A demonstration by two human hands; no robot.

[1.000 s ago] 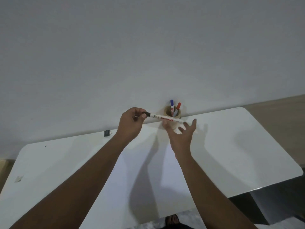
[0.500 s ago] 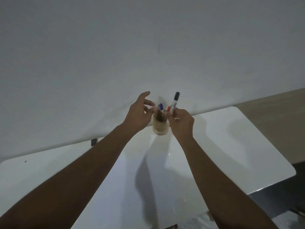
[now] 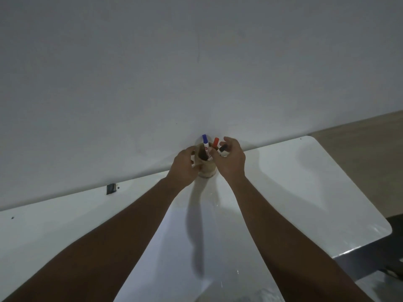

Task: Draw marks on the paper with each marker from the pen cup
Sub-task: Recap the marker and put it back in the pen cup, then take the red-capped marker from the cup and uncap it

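A tan pen cup (image 3: 207, 170) stands at the far edge of the white table (image 3: 305, 182), against the wall. A blue-capped marker (image 3: 205, 143) and a red-capped marker (image 3: 216, 142) stick up out of it. My left hand (image 3: 184, 165) wraps around the cup's left side. My right hand (image 3: 231, 159) pinches a black-capped marker (image 3: 223, 148) whose lower part goes down into the cup. A white sheet of paper (image 3: 196, 247) lies between my forearms.
A small dark object (image 3: 111, 188) sits at the table's back edge on the left. The grey wall rises right behind the cup. The table's rounded right corner (image 3: 386, 232) drops to a dark floor area.
The black marker went from my left hand to my right, was turned upright, and now sits lowered into the cup. My left hand has closed on the cup.
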